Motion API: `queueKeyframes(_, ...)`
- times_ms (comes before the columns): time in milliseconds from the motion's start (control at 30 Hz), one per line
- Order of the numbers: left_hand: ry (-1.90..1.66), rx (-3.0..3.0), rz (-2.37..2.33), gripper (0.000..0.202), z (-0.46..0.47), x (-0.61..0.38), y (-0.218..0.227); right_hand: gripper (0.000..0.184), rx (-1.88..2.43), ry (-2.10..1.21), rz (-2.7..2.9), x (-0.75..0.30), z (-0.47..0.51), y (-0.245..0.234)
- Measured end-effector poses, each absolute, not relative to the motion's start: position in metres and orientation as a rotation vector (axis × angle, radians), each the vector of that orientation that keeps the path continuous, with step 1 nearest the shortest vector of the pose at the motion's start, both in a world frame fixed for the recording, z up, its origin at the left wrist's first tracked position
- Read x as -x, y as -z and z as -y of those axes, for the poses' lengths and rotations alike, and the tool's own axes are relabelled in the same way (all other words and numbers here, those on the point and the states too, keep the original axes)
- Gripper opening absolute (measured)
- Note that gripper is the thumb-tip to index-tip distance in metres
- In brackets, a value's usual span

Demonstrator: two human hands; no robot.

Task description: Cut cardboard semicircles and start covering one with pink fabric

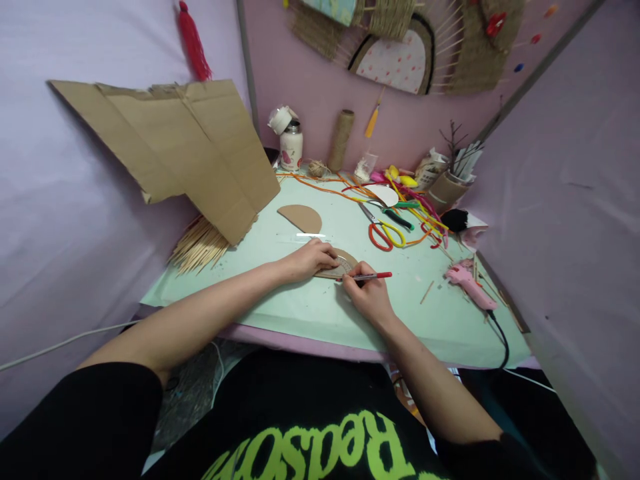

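Note:
My left hand [316,259] presses a clear protractor [345,265] down with bent fingers. Under the protractor lies a brown cardboard half-circle [354,257], partly hidden by both hands. A pen with a red end [377,275] is pinched in my right hand [369,292], its tip close to the straight edge of the half-circle. A second cardboard half-circle [303,219] lies flat farther back. Between the two half-circles is a clear strip that looks like a ruler [311,235].
Scissors [383,230] and green-handled pliers [399,218] lie behind my right hand, among colourful pipe cleaners. A pink glue gun [471,285] rests at right, its cord over the edge. At left, a cardboard sheet [200,147] leans above wooden sticks [199,245]. A bottle [291,147] stands behind.

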State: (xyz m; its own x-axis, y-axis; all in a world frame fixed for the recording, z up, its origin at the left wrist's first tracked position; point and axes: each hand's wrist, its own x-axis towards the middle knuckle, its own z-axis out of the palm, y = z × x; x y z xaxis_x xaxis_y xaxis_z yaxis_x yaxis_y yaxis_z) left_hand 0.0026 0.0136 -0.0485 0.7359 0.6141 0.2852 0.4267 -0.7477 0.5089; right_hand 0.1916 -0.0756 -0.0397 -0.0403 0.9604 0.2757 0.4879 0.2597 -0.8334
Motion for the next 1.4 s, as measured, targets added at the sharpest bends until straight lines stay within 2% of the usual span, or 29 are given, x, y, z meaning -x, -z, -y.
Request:
queueKeyframes(233, -0.634, -2.507, -0.799, 0.024, -0.014, -0.002, 0.048, 0.02, 1.285, -0.714, 1.564, -0.203, 0.069, 0.029)
queueKeyframes(367, -0.633, -2.487, -0.808, 0.025, -0.014, -0.001, 0.049, 0.018, 1.35, -0.733, 1.822, -0.219, 0.05, 0.017)
queueKeyframes(500, -0.62, -2.467, -0.813, 0.025, -0.013, 0.0, 0.047, 0.032, 1.317, -0.753, 2.077, -0.226, 0.034, 0.017)
queueKeyframes(667, -0.648, -2.433, -0.844, 0.014, -0.011, -0.001, 0.042, 0.039, 1.313, -0.737, 2.176, -0.22, 0.025, 0.02)
queueKeyframes(900, -0.769, -2.275, -0.93, 0.019, -0.003, 0.0, 0.036, 0.039, 1.33, -0.87, 2.247, -0.218, 0.016, 0.008)
queueKeyframes(1067, -0.825, -2.204, -0.953, 0.021, -0.002, 0.002, 0.038, 0.031, 1.341, -0.787, 2.296, -0.219, 0.013, 0.006)
queueKeyframes(1400, -0.847, -2.224, -1.031, 0.016, -0.005, 0.002, 0.036, 0.041, 1.209, -0.757, 2.389, -0.205, 0.012, 0.006)
